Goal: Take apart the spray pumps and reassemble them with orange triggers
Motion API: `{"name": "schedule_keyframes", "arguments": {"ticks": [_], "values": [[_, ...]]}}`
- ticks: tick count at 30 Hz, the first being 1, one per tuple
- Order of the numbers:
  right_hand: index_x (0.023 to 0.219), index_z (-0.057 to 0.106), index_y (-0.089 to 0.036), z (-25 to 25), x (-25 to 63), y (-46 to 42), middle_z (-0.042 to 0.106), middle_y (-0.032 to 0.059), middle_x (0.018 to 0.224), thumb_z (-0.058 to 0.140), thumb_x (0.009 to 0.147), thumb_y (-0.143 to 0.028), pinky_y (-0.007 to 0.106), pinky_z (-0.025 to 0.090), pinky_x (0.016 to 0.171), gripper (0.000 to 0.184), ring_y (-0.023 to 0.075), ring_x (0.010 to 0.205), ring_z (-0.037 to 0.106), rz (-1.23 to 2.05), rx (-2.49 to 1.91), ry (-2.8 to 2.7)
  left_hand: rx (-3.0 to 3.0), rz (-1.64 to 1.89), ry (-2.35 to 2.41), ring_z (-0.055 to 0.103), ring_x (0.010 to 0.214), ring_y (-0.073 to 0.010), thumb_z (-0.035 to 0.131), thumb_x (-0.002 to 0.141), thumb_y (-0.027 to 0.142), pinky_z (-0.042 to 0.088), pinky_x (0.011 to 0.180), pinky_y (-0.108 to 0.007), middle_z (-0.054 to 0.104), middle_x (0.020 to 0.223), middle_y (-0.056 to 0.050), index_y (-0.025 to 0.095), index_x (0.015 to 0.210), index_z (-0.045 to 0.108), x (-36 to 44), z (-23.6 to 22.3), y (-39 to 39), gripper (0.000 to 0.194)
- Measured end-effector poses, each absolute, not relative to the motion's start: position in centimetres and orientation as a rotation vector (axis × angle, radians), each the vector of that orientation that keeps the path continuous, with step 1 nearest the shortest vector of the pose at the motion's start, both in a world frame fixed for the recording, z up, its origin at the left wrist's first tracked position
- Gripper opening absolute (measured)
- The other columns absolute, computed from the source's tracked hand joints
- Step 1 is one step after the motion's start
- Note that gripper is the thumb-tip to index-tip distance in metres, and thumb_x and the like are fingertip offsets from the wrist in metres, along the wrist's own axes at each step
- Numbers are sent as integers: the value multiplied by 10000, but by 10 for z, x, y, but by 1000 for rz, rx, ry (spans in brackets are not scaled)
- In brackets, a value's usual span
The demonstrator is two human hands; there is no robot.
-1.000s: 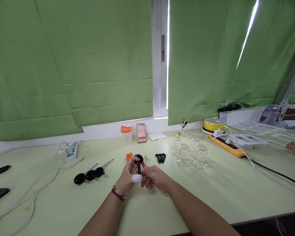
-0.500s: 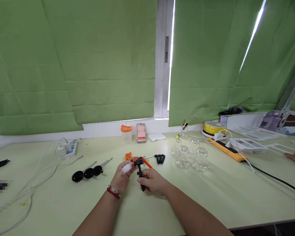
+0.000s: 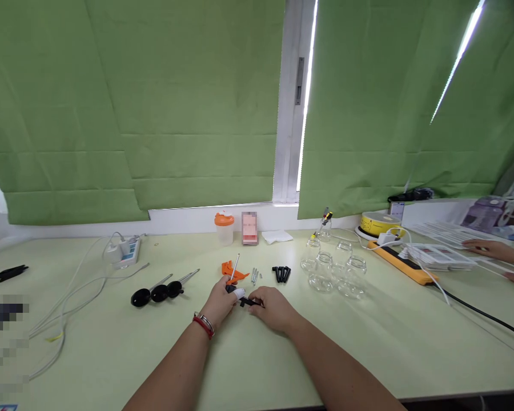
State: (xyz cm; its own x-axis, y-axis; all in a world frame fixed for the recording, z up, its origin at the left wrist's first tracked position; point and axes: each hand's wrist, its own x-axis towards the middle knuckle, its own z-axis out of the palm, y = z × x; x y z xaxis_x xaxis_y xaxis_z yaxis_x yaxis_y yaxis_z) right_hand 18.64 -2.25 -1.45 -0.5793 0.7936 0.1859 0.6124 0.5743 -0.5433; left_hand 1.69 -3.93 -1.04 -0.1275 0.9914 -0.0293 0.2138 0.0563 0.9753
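Note:
My left hand (image 3: 223,301), a white wrap on its thumb, is closed on a black round cap (image 3: 230,289), mostly hidden by the fingers. A thin metal rod (image 3: 235,266) points up and away from it. An orange strip (image 3: 240,276) shows by the fingertips; whether it is held or lies on the table I cannot tell. My right hand (image 3: 274,308) pinches a black handle (image 3: 253,302) that reaches toward the left hand. Beyond lie orange pieces (image 3: 227,267), small metal pins (image 3: 254,275) and several short black handles (image 3: 281,274).
Black round caps with rods (image 3: 159,293) lie at left, near white cables (image 3: 64,302). Glass jars (image 3: 321,274) stand at right, by an orange power strip (image 3: 400,264). An orange-lidded cup (image 3: 225,229) is at the back. Another person's hand (image 3: 484,248) rests on papers at far right.
The rod has swung from pointing right to pointing up and away. The black handle has tipped from steep to nearly flat, the right hand still on it. The other person's hands shifted.

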Motion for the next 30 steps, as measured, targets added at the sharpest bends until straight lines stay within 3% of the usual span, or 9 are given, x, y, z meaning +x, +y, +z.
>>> {"name": "schedule_keyframes", "arguments": {"ticks": [15, 20, 22, 25, 27, 30], "values": [[716, 636, -180, -22, 189, -14, 607, 3, 728, 585, 747, -273, 217, 287, 576, 110, 121, 657, 494, 598, -1144, -2388, 1242, 1182, 1553, 460, 478, -70, 642, 684, 315, 355, 386, -182, 487, 727, 17, 198, 914, 483, 11, -14, -34, 304], [763, 658, -195, -23, 189, -12, 634, 11, 759, 577, 753, -265, 219, 307, 593, 107, 136, 693, 528, 590, -1184, -2346, 1278, 1181, 1554, 483, 502, -87, 626, 702, 366, 373, 408, -200, 526, 765, -4, 188, 949, 502, 11, -14, -35, 329], [791, 670, -202, -22, 191, -10, 652, 22, 804, 539, 781, -240, 222, 320, 618, 136, 145, 739, 551, 563, -1233, -2279, 1386, 1215, 1514, 535, 575, -121, 541, 769, 438, 427, 472, -229, 568, 785, -23, 182, 951, 538, 9, -15, -34, 314], [807, 676, -207, -21, 195, -4, 660, 30, 809, 487, 823, -242, 224, 331, 631, 193, 151, 758, 567, 506, -1341, -2160, 1754, 1274, 1486, 596, 833, -181, 259, 899, 440, 493, 704, -305, 634, 935, -70, 180, 991, 592, 2, -19, -27, 432], [804, 673, -209, -19, 199, 0, 660, 28, 793, 469, 840, -259, 224, 334, 625, 213, 149, 747, 571, 470, -1410, -2087, 2034, 1256, 1600, 549, 1051, -202, 192, 916, 361, 427, 913, -359, 608, 1122, -94, 175, 1078, 579, -3, -24, -18, 458], [819, 667, -213, -18, 202, 4, 662, 30, 822, 450, 858, -274, 224, 332, 613, 229, 150, 762, 572, 398, -1508, -2000, 2161, 1133, 1758, 334, 1295, -276, 350, 865, 326, 201, 1071, -493, 422, 1380, -131, 169, 1183, 536, -8, -31, -3, 399]]}}
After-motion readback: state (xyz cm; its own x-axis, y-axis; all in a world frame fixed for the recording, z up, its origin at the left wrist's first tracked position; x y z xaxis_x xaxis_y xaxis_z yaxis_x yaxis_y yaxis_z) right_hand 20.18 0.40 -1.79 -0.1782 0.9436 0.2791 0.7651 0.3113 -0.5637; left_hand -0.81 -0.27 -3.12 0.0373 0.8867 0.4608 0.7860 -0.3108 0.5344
